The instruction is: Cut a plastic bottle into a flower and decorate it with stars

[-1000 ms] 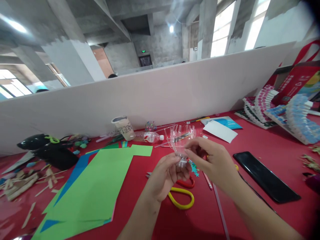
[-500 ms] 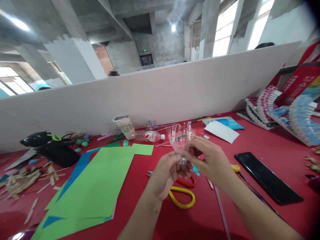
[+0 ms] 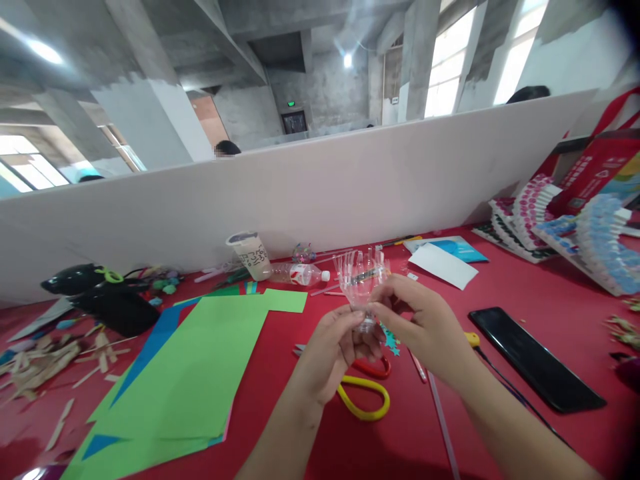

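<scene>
A clear plastic bottle piece (image 3: 356,280), its wall slit into strips that flare upward, stands upright between my hands above the table. My left hand (image 3: 336,347) is closed round its narrow lower end, thumb in front and fingers curled underneath. With thumb and fingertips pinched, my right hand (image 3: 417,313) grips the piece on its right side, near where the strips begin. Below my hands lie scissors (image 3: 364,399) with yellow and red handles, partly hidden by my left hand. Small turquoise stars (image 3: 391,340) are scattered behind my fingers.
Green sheets (image 3: 195,367) cover the left of the red table. A paper cup (image 3: 253,257) and a clear bottle (image 3: 299,273) are near the white partition (image 3: 320,193). At right lie a black phone (image 3: 537,360) and a white card (image 3: 444,265); wood scraps (image 3: 45,360) lie far left.
My right thumb has straightened and moved slightly up and left along the bottle piece. My left hand keeps its hold, and the view has shifted a little.
</scene>
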### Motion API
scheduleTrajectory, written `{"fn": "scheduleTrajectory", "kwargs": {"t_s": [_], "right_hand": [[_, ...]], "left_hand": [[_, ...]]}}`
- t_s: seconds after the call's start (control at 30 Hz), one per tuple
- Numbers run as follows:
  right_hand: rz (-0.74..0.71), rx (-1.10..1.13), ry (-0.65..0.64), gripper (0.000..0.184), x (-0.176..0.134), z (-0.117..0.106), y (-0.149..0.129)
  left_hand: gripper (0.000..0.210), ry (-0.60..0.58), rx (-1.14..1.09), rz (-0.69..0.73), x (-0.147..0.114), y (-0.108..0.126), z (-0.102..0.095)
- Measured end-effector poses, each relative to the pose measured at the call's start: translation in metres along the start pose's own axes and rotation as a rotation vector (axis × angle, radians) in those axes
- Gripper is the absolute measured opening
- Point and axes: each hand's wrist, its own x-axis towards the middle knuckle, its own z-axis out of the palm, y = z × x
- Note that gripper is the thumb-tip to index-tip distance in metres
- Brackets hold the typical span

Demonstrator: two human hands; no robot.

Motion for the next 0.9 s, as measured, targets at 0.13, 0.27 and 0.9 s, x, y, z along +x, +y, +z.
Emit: {"fn": "scheduleTrajectory", "kwargs": {"t_s": [0.13, 0.27, 0.9], "right_hand": [[0.005, -0.011, 0.033, 0.013, -0.0021, 0.0011, -0.0027], [-0.012, -0.015, 0.024, 0.016, -0.0040, -0.0007, -0.0057], [-0.002, -0.096, 0.087, 0.012, -0.0059, 0.0009, -0.0086]], "left_hand": [[0.012, -0.006, -0.005, 0.010, -0.0008, 0.0008, 0.0002], [0.011, -0.003, -0.012, 0.031, -0.0002, 0.0005, 0.0000], [0.009, 0.043, 0.014, 0.085, -0.0003, -0.0022, 0.0051]]}}
